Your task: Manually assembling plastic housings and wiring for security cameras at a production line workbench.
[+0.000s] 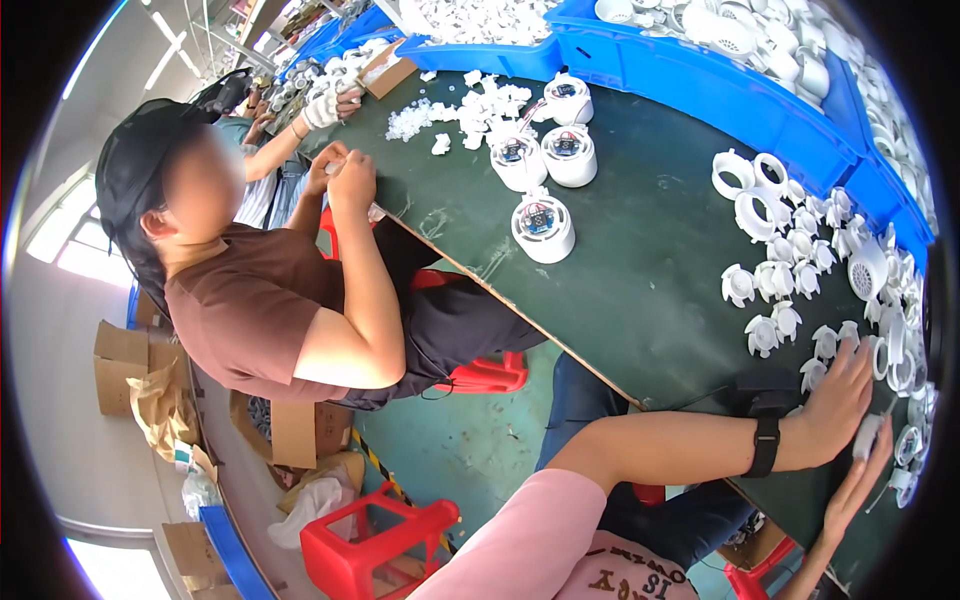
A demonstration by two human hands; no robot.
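My left hand (836, 410), with a black band (765, 447) round its wrist, stretches over the right end of the table. Its fingers are extended beside small white clawed plastic parts (825, 342); nothing shows in its grip. Just nearer, my right hand (858, 485) has a small white plastic piece (868, 437) at its fingers, partly hidden by them. White plastic rings (900, 372) lie to the right of both hands. Further left stand several round white housings (543, 228) with blue circuit boards and wires showing in their open tops.
Blue bins (700, 95) heaped with white parts line the table's far side. At left, a co-worker (270, 290) sits with both hands together at the table (640, 260). Small white pieces (490, 105) lie near them. A red stool (375, 545) stands on the floor.
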